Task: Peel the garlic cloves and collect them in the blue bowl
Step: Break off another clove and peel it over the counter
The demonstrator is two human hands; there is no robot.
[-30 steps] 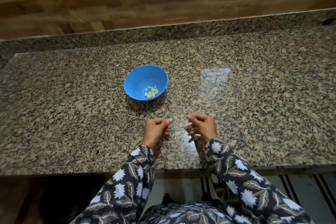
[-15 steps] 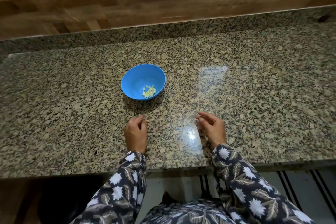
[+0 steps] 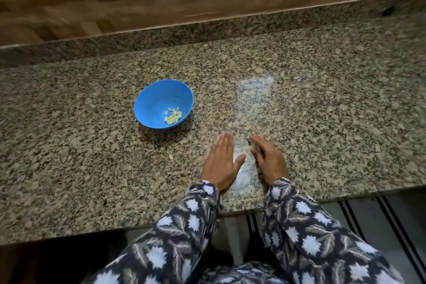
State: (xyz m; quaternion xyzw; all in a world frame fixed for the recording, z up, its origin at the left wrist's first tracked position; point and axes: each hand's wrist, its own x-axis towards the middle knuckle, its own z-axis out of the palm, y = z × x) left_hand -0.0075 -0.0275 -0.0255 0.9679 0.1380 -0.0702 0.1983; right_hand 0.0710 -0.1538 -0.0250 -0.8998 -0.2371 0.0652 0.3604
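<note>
The blue bowl (image 3: 159,101) stands on the granite counter (image 3: 322,108), left of centre, with several peeled pale-yellow garlic cloves (image 3: 173,116) lying in its bottom. One small pale piece (image 3: 170,157) lies on the counter below the bowl, left of my hands. My left hand (image 3: 222,161) lies flat on the counter with straight fingers, to the lower right of the bowl. My right hand (image 3: 268,160) is close beside it, on its edge with fingers extended; it looks blurred and I see nothing held in it.
A raised granite ledge (image 3: 207,30) and a wooden wall (image 3: 161,2) run along the back. The counter's front edge (image 3: 230,210) is right under my wrists. Patterned sleeves (image 3: 191,226) cover my forearms. Striped flooring (image 3: 391,226) shows at the lower right.
Both hands have uncurled from loose fists to straight fingers and come close together on the counter. The view has shifted, so the bowl sits further left.
</note>
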